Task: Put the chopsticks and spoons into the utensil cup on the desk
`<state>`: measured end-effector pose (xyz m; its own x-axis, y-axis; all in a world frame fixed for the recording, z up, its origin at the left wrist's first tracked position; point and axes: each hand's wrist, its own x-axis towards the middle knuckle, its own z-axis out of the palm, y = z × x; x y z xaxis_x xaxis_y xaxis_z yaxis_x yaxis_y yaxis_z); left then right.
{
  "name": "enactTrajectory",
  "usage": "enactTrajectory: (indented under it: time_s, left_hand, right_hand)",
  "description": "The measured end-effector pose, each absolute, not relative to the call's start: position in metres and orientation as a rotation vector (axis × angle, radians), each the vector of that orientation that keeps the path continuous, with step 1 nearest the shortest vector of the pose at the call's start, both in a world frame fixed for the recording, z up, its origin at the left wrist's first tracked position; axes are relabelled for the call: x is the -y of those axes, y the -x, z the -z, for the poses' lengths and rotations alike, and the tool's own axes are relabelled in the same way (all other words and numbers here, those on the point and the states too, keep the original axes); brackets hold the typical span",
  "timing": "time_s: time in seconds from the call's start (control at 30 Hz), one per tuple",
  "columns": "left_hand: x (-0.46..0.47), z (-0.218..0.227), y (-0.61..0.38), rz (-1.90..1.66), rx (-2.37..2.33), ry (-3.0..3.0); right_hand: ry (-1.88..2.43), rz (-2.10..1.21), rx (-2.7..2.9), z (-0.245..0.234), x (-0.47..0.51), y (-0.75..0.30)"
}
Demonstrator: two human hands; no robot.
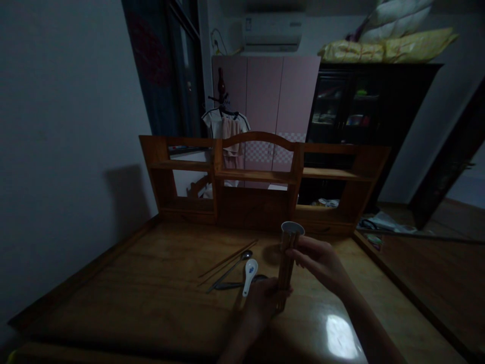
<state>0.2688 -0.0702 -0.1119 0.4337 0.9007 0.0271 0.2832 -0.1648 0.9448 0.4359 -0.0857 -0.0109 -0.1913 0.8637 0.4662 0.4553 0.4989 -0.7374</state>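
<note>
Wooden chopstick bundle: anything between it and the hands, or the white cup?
Nothing visible does. The left hand grips the upright bundle of brown wooden chopsticks low, the right hand touches it higher; the round white cup stands close behind.

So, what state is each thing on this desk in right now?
Bundle of brown wooden sticks: upright, gripped by both hands.
Left hand: closed round the bundle's lower end.
Right hand: fingers pinching its upper part.
Round white cup: upright, open-topped, behind the bundle.
White ceramic spoon: lying on the wooden desk, untouched.
Long metal spoon: lying flat.
Thin wooden chopsticks: lying flat.
</note>
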Motion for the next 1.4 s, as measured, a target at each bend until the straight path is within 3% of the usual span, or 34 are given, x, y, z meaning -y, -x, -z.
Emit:
enactTrajectory:
  time_s: [1.4]
  left_hand:
    - [0.071, 0.112, -0.265, -0.774, -0.934, -1.599]
  right_hand:
    - [1.085, -0.663, 1.845, 0.010, 0.088, -0.441]
